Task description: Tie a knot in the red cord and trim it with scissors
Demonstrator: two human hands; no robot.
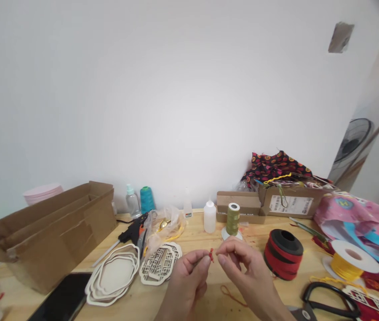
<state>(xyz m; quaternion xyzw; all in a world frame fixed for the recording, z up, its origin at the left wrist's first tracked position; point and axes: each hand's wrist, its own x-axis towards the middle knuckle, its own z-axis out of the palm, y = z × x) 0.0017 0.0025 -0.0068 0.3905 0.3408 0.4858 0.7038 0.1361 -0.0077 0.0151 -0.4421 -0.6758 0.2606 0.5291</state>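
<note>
Low in the middle of the head view, my left hand [187, 278] and my right hand [247, 274] meet above the wooden table [205, 236]. Both are closed in a pinch on a small piece of red cord [211, 255] held between the fingertips. A loose loop of red cord [232, 295] lies on the table under my right hand. Just left of my left hand lie cut-out wooden lattice pieces [160, 264] and a stack of cream frame rings [114, 273].
An open cardboard box [52, 232] stands at the left, a black glue gun [134, 232] beside it. Behind my hands are a white glue bottle [209, 216] and green thread spool [232, 219]. To the right are a red-and-black reel [284, 254], yellow cord spool [351, 261] and black scissors [329, 301].
</note>
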